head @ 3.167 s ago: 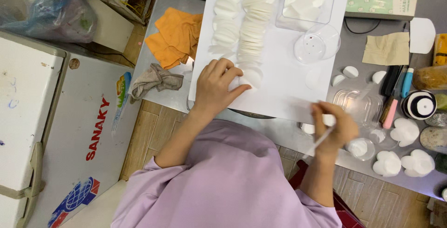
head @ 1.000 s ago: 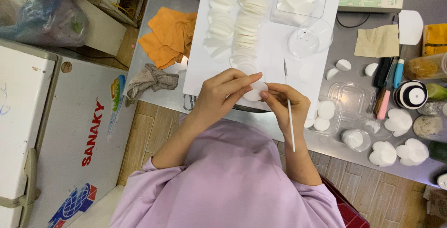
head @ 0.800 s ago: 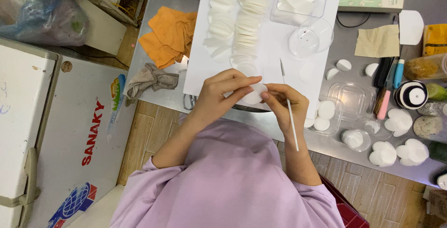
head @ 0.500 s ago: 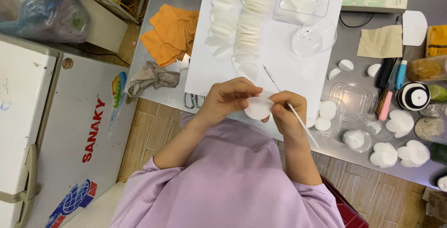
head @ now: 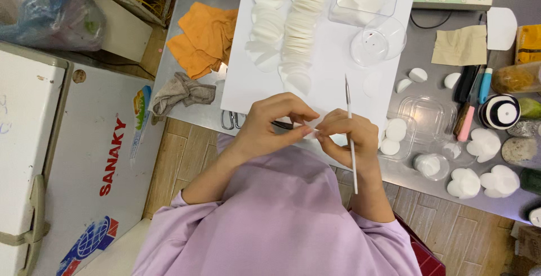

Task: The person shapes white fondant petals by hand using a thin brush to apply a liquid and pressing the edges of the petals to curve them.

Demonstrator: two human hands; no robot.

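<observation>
Both hands meet over one white round piece (head: 313, 131) — the left hand (head: 269, 126) pinches it, the right hand (head: 349, 139) also gripping a thin brush (head: 350, 135). Just beyond the fingertips, two long rows of white rounds (head: 293, 22) lie untouched on the white board (head: 332, 67). Beside the right hand, a few finished white shapes (head: 479, 166) sit — most work looks left.

A white board (head: 327, 56) lies on a grey steel table (head: 445, 50), carrying rows of white and cream discs (head: 293, 22). At far left sit orange cloths (head: 205, 36) and, nearer, a grey-beige rag (head: 180, 93). The person wears a lilac garment (head: 282, 219). At right: a tan cloth (head: 459, 45), a black-and-white striped jar (head: 499, 111), a pink pen (head: 466, 124) and white flower-shaped pieces (head: 479, 163). The near floor (head: 174, 157) is brown wood-patterned.
</observation>
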